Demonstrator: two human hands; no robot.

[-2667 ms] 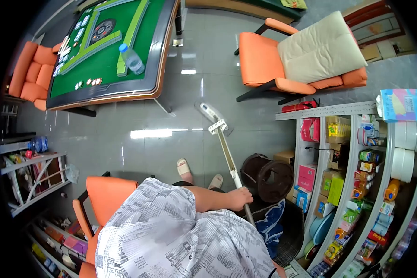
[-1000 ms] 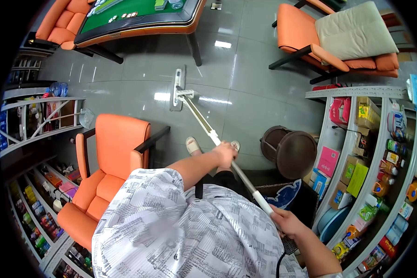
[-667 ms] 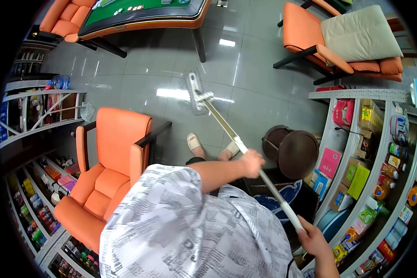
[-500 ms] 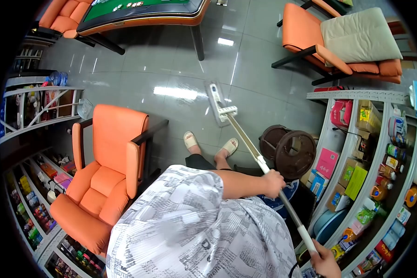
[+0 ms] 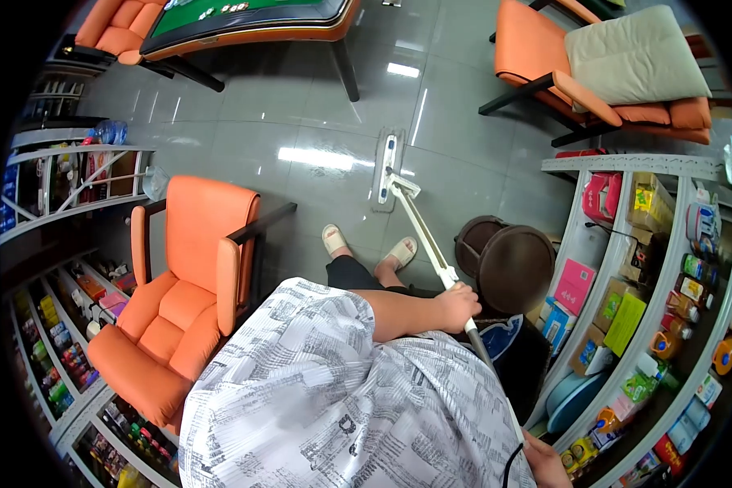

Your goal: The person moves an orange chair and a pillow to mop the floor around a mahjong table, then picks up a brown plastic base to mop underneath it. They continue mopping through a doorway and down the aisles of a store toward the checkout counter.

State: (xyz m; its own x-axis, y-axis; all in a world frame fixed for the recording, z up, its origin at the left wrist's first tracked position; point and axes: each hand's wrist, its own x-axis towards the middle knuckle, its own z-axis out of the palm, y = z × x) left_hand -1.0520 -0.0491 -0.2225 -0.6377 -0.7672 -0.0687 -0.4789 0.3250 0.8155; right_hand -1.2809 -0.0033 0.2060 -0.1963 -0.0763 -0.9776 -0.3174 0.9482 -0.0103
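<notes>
A flat mop (image 5: 420,228) slants from the floor up to my right side. Its long head lies flat on the glossy tiles, pointing away from me. My left hand (image 5: 458,307) reaches across my body and is closed round the middle of the pole. At the bottom right, my right hand (image 5: 547,464) is closed at the upper end of the mop handle, partly cut off by the frame edge. A thin black cord or strap hangs beside it.
An orange armchair (image 5: 213,236) stands at my left, another orange chair (image 5: 537,45) at the far right. A green-topped table (image 5: 252,34) is ahead. Brown round stools (image 5: 516,268) stand close to the pole. Stocked shelves (image 5: 638,165) line the right, others the left.
The mop head has swung from a slant to nearly straight ahead and turned its joint. Both hands have shifted: the left slightly left and up, the right lower and left.
</notes>
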